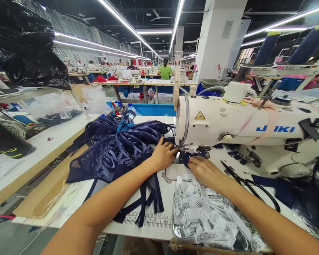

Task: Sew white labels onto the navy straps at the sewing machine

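From the head view, we have both hands at the needle of the sewing machine (244,127). Our left hand (163,156) lies flat, fingers stretched and spread, pressing the navy fabric (114,148) down on the counter (154,223) just left of the presser foot; it grips nothing, only holds the cloth in place. Our right hand (206,171) rests just in front of the foot, fingers curled low onto a small dark piece of the fabric at the plate (whether a label is pinched under the fingertips, we cannot tell). The bulk of the fabric is heaped to the left of the machine, with straps trailing toward the counter's near edge.

We judge the step to be positioning the piece under the needle for a seam. The next move calls for keeping the edge straight and fingertips clear of the needle.

A tray of labels (207,216) sits near the right wrist, scissors (244,182) just beyond it.
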`<state>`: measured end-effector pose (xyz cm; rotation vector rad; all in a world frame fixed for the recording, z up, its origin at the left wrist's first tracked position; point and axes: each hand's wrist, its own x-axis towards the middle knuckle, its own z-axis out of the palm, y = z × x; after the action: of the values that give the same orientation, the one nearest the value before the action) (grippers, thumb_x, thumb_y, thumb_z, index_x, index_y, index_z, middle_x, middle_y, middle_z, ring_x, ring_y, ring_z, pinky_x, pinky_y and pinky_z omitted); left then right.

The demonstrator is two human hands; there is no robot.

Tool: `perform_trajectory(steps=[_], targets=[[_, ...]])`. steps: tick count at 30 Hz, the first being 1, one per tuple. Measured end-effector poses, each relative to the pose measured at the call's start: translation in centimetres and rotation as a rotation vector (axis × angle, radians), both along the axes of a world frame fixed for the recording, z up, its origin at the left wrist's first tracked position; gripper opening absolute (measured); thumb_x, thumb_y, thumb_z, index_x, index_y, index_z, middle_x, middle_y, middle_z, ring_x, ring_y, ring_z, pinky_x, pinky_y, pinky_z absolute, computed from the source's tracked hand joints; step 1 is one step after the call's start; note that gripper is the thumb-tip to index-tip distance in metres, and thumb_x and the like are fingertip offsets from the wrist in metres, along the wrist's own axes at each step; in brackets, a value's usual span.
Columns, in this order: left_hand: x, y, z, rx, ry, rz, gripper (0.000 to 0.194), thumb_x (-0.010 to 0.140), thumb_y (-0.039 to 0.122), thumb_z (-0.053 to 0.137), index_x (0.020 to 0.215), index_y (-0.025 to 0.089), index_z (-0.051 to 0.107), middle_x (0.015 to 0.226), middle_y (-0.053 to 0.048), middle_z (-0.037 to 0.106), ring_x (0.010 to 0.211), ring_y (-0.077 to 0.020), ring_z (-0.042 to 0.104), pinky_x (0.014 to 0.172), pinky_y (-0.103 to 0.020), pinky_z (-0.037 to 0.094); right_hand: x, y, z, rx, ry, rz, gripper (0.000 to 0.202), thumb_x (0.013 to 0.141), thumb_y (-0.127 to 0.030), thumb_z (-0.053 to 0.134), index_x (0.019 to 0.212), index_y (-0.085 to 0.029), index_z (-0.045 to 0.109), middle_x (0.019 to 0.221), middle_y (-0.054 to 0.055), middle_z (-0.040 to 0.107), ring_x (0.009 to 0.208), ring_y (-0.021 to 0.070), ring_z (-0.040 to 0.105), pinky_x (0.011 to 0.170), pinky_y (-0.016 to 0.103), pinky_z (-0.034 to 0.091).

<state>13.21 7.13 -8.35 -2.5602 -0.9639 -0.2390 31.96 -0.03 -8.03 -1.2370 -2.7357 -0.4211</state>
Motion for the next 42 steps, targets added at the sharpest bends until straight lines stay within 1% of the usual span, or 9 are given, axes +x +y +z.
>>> perform_trajectory(steps=[13, 21, 24, 26, 28, 31, 36, 38, 42], targets=[[0.6, 1.3, -0.4, -0.002, -0.026, 0.0, 0.029, 0.082, 0.025, 0.043, 0.104, 0.018, 0.06, 0.095, -0.01, 0.061, 0.091, -0.0242, 0.055, 0.098, -0.055, 0.02, -0.8, 0.3, -0.8, -0.012, -0.024, -0.101, 0.02, 0.076, -0.001, 0.046, 0.08, -0.012, 0.062, 0.089, 0.01, 0.06, 0.085, 0.0218, 0.055, 0.067, 0.028, 0.046], [0.4, 0.3, 0.2, -0.059, 0.004, 0.036, 0.029, 0.08, 0.019, 0.044, 0.105, 0.013, 0.058, 0.101, -0.012, 0.061, 0.095, -0.0259, 0.055, 0.098, -0.054, 0.023, 1.8, 1.5, -0.1, -0.016, -0.038, -0.16, 0.027, 0.077, 0.0, 0.043, 0.086, -0.014, 0.065, 0.094, 0.01, 0.065, 0.082, 0.0212, 0.059, 0.069, 0.029, 0.045], [0.0, -0.8, 1.4, -0.116, 0.022, 0.018, 0.027, 0.078, 0.012, 0.045, 0.101, 0.012, 0.059, 0.1, -0.012, 0.063, 0.098, -0.0248, 0.055, 0.098, -0.051, 0.024, 2.4, 1.6, 0.4, -0.056, -0.049, -0.185, 0.03, 0.077, -0.002, 0.044, 0.093, -0.015, 0.065, 0.092, 0.01, 0.066, 0.082, 0.0223, 0.06, 0.071, 0.031, 0.045], [-0.8, -2.2, 2.5, -0.151, 0.032, -0.016, 0.022, 0.077, 0.008, 0.045, 0.094, 0.011, 0.06, 0.091, -0.01, 0.064, 0.091, -0.0219, 0.057, 0.094, -0.045, 0.031, 2.5, 1.6, 0.5, -0.076, -0.043, -0.187, 0.033, 0.075, -0.003, 0.044, 0.097, -0.015, 0.065, 0.093, 0.01, 0.066, 0.083, 0.0223, 0.059, 0.072, 0.031, 0.045], [-2.2, -4.0, 3.6, -0.188, 0.055, -0.031, 0.016, 0.078, 0.009, 0.046, 0.081, 0.011, 0.061, 0.078, -0.007, 0.064, 0.076, -0.019, 0.059, 0.08, -0.036, 0.04, 2.6, 1.4, 0.5, -0.087, -0.038, -0.189, 0.036, 0.073, -0.002, 0.044, 0.1, -0.014, 0.064, 0.095, 0.011, 0.065, 0.083, 0.0221, 0.059, 0.072, 0.031, 0.044], [-4.8, -7.1, 4.4, -0.25, 0.047, -0.078, 0.018, 0.082, 0.013, 0.046, 0.071, 0.014, 0.061, 0.069, -0.004, 0.061, 0.067, -0.0163, 0.056, 0.066, -0.029, 0.039, 2.6, 1.2, 0.5, -0.102, -0.046, -0.172, 0.042, 0.068, 0.003, 0.042, 0.1, -0.014, 0.063, 0.098, 0.012, 0.064, 0.084, 0.0216, 0.059, 0.072, 0.03, 0.044], [-7.3, -10.6, 4.0, -0.356, 0.002, -0.185, 0.013, 0.081, 0.015, 0.05, 0.085, 0.017, 0.063, 0.087, -0.004, 0.063, 0.081, -0.0151, 0.056, 0.073, -0.027, 0.038, 2.5, 1.1, 0.7, -0.103, -0.077, -0.133, 0.043, 0.064, 0.007, 0.04, 0.096, -0.012, 0.063, 0.099, 0.013, 0.063, 0.083, 0.0215, 0.059, 0.073, 0.03, 0.043], [-7.3, -10.8, 3.5, -0.363, 0.03, -0.167, 0.013, 0.08, 0.015, 0.052, 0.089, 0.017, 0.062, 0.09, -0.004, 0.063, 0.083, -0.016, 0.056, 0.073, -0.027, 0.038, 2.5, 1.0, 0.9, -0.088, -0.07, -0.123, 0.038, 0.068, 0.003, 0.042, 0.097, -0.012, 0.063, 0.098, 0.013, 0.063, 0.081, 0.0211, 0.059, 0.073, 0.031, 0.043], [-6.7, -10.3, 2.7, -0.352, 0.052, -0.121, 0.015, 0.076, 0.009, 0.052, 0.084, 0.017, 0.062, 0.081, -0.004, 0.062, 0.077, -0.0163, 0.056, 0.067, -0.028, 0.039, 3.1, 0.4, 1.4, -0.029, -0.011, -0.169, 0.02, 0.077, -0.012, 0.048, 0.091, -0.014, 0.063, 0.089, 0.011, 0.063, 0.079, 0.0212, 0.057, 0.071, 0.031, 0.042]])
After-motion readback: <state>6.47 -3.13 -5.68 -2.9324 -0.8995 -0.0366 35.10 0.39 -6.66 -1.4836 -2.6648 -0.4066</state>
